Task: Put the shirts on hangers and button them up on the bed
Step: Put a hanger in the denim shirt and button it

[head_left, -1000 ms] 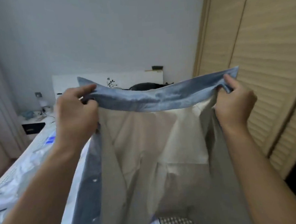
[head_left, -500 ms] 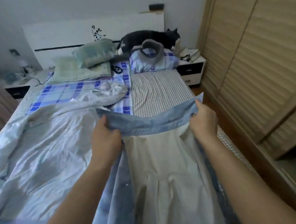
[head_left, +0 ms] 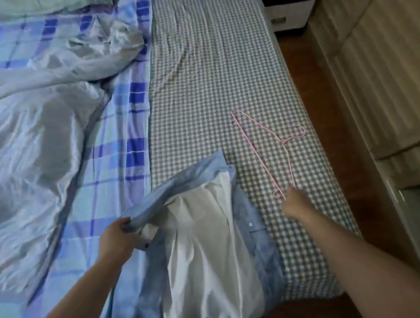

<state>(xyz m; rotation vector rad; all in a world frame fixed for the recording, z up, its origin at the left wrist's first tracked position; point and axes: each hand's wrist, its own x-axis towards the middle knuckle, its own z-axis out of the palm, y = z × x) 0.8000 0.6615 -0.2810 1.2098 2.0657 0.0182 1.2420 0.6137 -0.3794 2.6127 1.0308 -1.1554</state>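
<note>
Blue denim-like cloth with a pale, silky white lining makes up the shirt (head_left: 204,236), which lies at the near end of the bed (head_left: 205,67), straddling the seam between the blue plaid sheet (head_left: 119,150) and the grey gingham sheet (head_left: 200,105), its lower part spilling off the near edge. It looks soft and limp, light enough for one hand, and the lining looks likely to slide against itself; I would judge the firmer collar band the best place to take hold, since the rest would simply sag. The left hand (head_left: 117,239) is doing just that, fingers curled round the collar at its left end and lifting it a little off the sheet. The shirt's long axis runs from the collar, farther up the bed, back towards the person, with the collar edge slanting up to the right.

Just to the right lies a thin pink wire hanger (head_left: 268,152) flat on the gingham. Its long bar runs diagonally from upper left to lower right, the hook pointing right, towards the bed's edge. It should be stiff, very light and springy, easy to lift by one end. The right hand (head_left: 296,203) is at its near corner, fingers closed down, seemingly pinching the wire there, though the fingertips themselves are hidden.

Farther left a rumpled pale satin quilt (head_left: 26,137) covers much of the plaid side. Beyond the bed on the right are wooden floor (head_left: 305,82), louvred wardrobe doors (head_left: 380,55) and a nightstand (head_left: 285,4).
</note>
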